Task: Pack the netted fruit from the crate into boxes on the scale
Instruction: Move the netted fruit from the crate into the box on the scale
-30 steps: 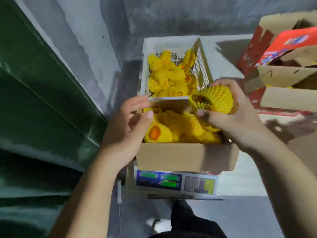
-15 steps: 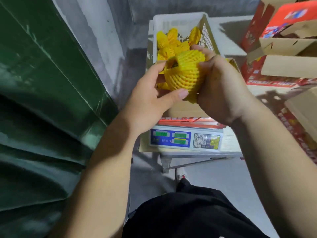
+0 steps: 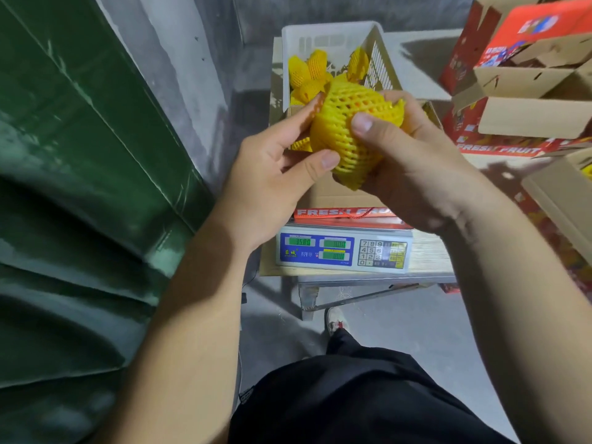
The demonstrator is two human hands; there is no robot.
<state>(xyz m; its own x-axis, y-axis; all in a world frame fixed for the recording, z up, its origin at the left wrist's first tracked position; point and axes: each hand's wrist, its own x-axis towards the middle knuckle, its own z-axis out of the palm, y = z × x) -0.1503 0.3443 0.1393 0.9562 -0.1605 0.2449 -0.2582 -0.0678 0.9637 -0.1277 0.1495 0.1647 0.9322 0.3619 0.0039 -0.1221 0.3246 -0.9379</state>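
I hold one fruit in yellow foam netting [image 3: 349, 123] up in front of me with both hands. My right hand [image 3: 413, 165] grips it from the right, thumb on its top. My left hand [image 3: 272, 168] holds its left side, thumb under the netting. Below them a cardboard box [image 3: 336, 197] sits on the scale [image 3: 342, 251], whose green digits are lit. Behind the box a white plastic crate [image 3: 333, 40] holds several more netted fruit [image 3: 307, 72]. The box's inside is hidden by my hands.
Red and brown "FRESH FRUIT" cartons [image 3: 528, 91] are stacked at the right. A green tarp [image 3: 80, 187] fills the left side beside a grey wall. The scale rests on a small metal-legged stand [image 3: 352, 283]. My leg and shoe show below.
My right hand has lifted the netted fruit from over the box toward me. My left hand has come onto it, so both now hold it. The camera has tilted down.
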